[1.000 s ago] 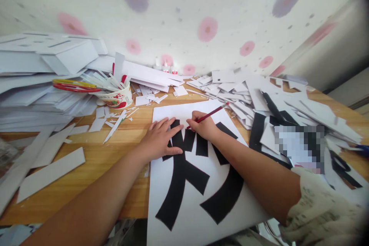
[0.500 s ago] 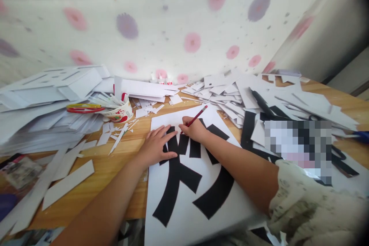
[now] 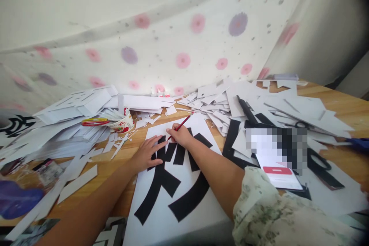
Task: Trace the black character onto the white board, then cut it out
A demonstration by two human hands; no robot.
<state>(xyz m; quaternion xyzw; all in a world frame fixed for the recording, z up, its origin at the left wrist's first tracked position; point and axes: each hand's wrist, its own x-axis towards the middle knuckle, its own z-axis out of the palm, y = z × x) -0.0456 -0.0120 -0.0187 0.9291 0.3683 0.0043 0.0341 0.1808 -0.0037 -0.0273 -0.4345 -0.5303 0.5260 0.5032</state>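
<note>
My right hand (image 3: 179, 135) grips a dark red pencil (image 3: 182, 123), its tip low by the top of the black cut-out character pieces. The large black shape (image 3: 157, 190) lies on a white board (image 3: 131, 223) in front of me. My left hand (image 3: 148, 154) rests on that shape's upper left part, fingers spread and flat. Another curved black piece (image 3: 190, 201) lies to the right, partly hidden by my right forearm. The pencil tip is close to my left index finger.
A paper cup (image 3: 122, 123) with white strips and red and yellow scissor-like handles stands at left. White sheets (image 3: 72, 138) are stacked beside it. Offcuts (image 3: 215, 100) pile up at the back. A phone (image 3: 279, 173) lies at right, near black strips. A purple object (image 3: 19, 200) sits at lower left.
The camera view has tilted up and turned right, so the board and hands appear further left. My right hand still holds the pencil by the black shapes; my left hand stays flat.
</note>
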